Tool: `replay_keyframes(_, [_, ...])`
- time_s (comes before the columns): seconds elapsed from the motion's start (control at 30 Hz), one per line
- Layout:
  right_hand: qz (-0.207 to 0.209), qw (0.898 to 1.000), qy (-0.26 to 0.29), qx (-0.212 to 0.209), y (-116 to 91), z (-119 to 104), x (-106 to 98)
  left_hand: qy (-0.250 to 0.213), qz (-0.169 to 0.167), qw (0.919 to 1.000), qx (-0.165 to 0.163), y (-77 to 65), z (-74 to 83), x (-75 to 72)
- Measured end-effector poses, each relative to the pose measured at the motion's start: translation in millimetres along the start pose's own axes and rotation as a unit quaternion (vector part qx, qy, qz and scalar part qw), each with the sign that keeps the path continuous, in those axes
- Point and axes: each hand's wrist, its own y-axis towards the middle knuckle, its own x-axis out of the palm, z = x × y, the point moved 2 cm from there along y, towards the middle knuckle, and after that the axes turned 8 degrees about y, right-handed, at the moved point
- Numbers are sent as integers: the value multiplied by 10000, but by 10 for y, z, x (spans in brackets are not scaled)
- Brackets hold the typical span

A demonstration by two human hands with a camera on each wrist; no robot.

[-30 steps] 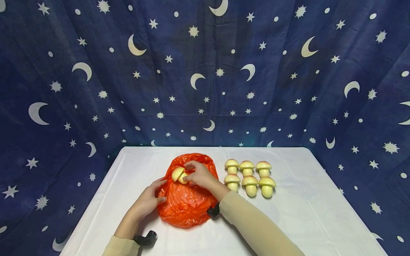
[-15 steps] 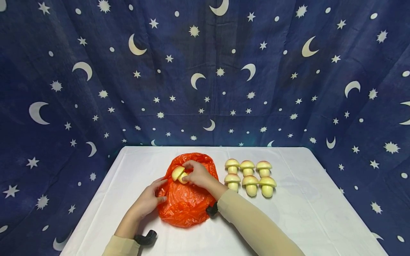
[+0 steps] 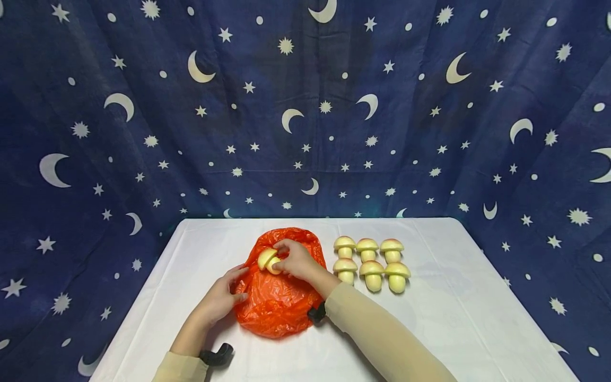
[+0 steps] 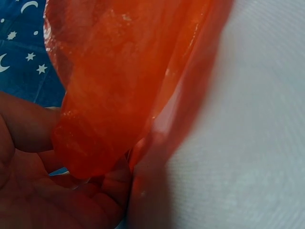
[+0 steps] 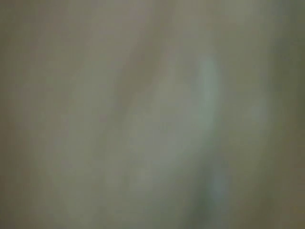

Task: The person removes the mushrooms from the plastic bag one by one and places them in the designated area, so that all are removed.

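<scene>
An orange-red plastic bag (image 3: 274, 297) lies spread open on the white table in the head view. My right hand (image 3: 298, 261) reaches over its mouth and pinches a pale yellow toy mushroom (image 3: 267, 259) by the stem, cap tilted to the left. The left hand (image 3: 218, 298) grips the bag's left side. In the left wrist view, thumb and curled fingers (image 4: 107, 188) stand on either side of the bag's translucent edge (image 4: 114, 81). The right wrist view is too blurred to make anything out.
Several more toy mushrooms (image 3: 372, 269) stand in two rows right of the bag on the white-covered table (image 3: 453, 318). A dark blue curtain (image 3: 305, 132) with moons and stars hangs behind. Black straps with mounts (image 3: 217, 354) sit at the wrists.
The mushroom in the right hand's fingers has shifted very slightly right. The hands and the bag stay nearly in place; the head view moved a little.
</scene>
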Motion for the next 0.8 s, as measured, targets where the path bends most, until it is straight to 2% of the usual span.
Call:
replay_keyframes(0.3, [-91, 9999, -49, -79, -27, -48, -19, -6, 14, 10000, -52, -13, 7, -8])
replay_keyframes(0.6, [-118, 9985, 530, -108, -121, -98, -98, -36, 42, 10000, -59, -3, 12, 2])
replay_keyframes(0.8, [-172, 9978, 622, -150, -196, -114, -158, -92, 71, 9999, 0, -7, 4, 2])
